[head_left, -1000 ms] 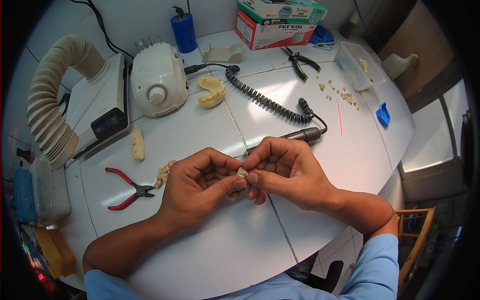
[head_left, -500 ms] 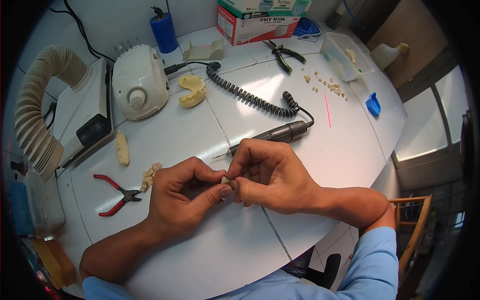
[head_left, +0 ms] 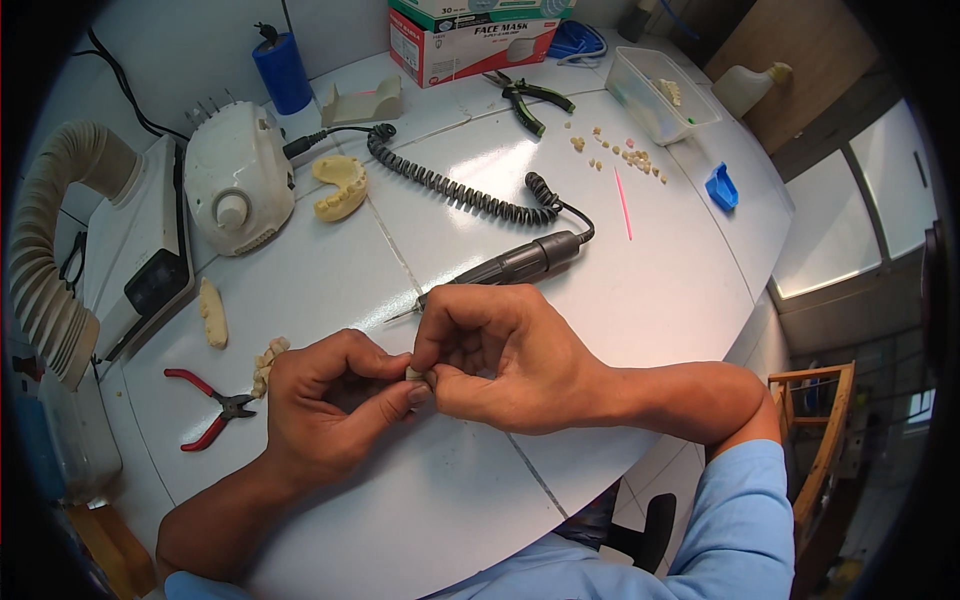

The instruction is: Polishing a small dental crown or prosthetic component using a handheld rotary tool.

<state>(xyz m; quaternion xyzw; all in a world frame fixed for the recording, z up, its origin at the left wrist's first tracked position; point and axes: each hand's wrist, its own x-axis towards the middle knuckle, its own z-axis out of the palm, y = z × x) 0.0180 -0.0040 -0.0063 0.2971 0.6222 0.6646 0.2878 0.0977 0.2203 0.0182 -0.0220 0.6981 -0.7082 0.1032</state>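
Between both hands, over the near middle of the table, a small cream tooth-like piece (head_left: 413, 374) is pinched at the fingertips. My left hand (head_left: 330, 400) grips it from the left with thumb and forefinger. From the right, my right hand (head_left: 505, 355) closes thumb and forefinger on the same piece, hiding much of it. A black rotary handpiece (head_left: 515, 264) with a thin metal bur lies just beyond my right hand. Beside my left hand rests a small heap of cream pieces (head_left: 268, 366), next to red-handled cutting pliers (head_left: 210, 408).
A coiled cord links the handpiece to a white control unit (head_left: 235, 180). Nearby are a yellowish dental cast (head_left: 341, 189) and a hose-fitted device (head_left: 150, 255). Farther back lie green-black pliers (head_left: 528, 100), several loose tooth-like pieces (head_left: 640, 160), a pink stick (head_left: 623, 203) and a clear tub (head_left: 660, 95).
The whole view has shifted, so the table and its things appear farther left. Both hands keep their pinch on the small piece, with little visible change in the fingers.
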